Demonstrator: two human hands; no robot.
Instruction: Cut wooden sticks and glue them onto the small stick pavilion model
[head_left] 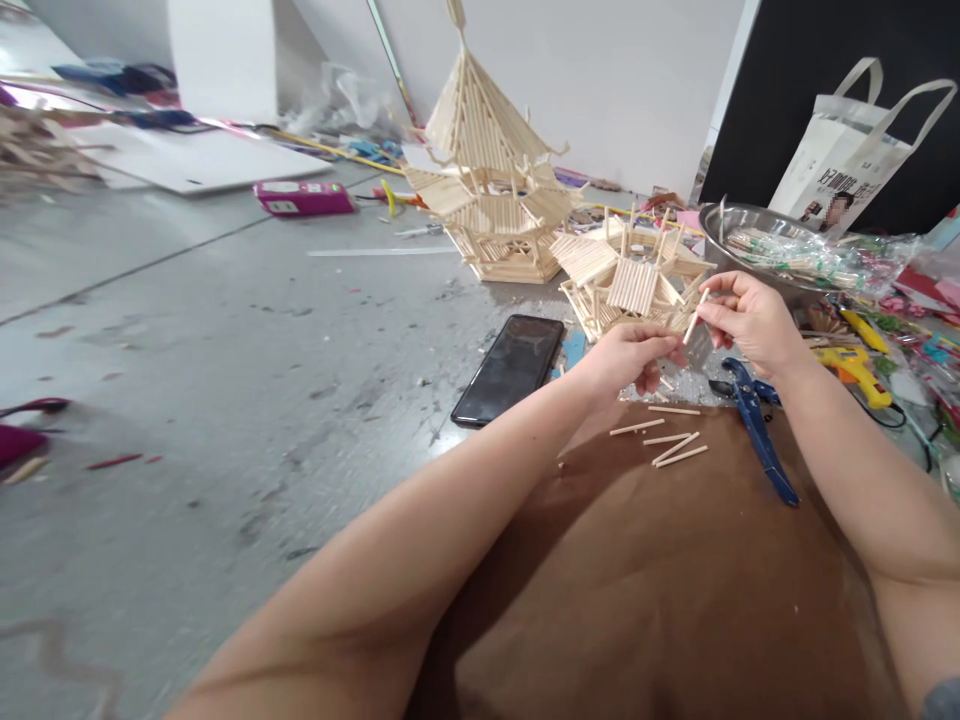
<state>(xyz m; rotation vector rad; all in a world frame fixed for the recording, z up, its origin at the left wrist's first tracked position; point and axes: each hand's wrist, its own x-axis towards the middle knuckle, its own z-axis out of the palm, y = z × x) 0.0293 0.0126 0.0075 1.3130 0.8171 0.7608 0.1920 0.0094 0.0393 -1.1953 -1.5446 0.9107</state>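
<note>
My left hand (628,358) and my right hand (747,322) meet over a brown cloth (660,580), just in front of a small unfinished wooden-stick model (630,285). The right hand's fingers pinch a short wooden stick (696,315) that points up and to the right. My left hand is closed in a pinch beside the stick's lower end; what it holds I cannot make out. Several cut sticks (667,438) lie loose on the cloth below my hands. Blue-handled cutters (757,425) lie to their right.
A tall finished stick pagoda (487,170) stands behind on the grey floor (225,350). A black phone (510,368) lies left of my hands. A metal bowl (757,250) of sticks, a yellow glue gun (859,370), a white tote bag (855,150) and clutter fill the right.
</note>
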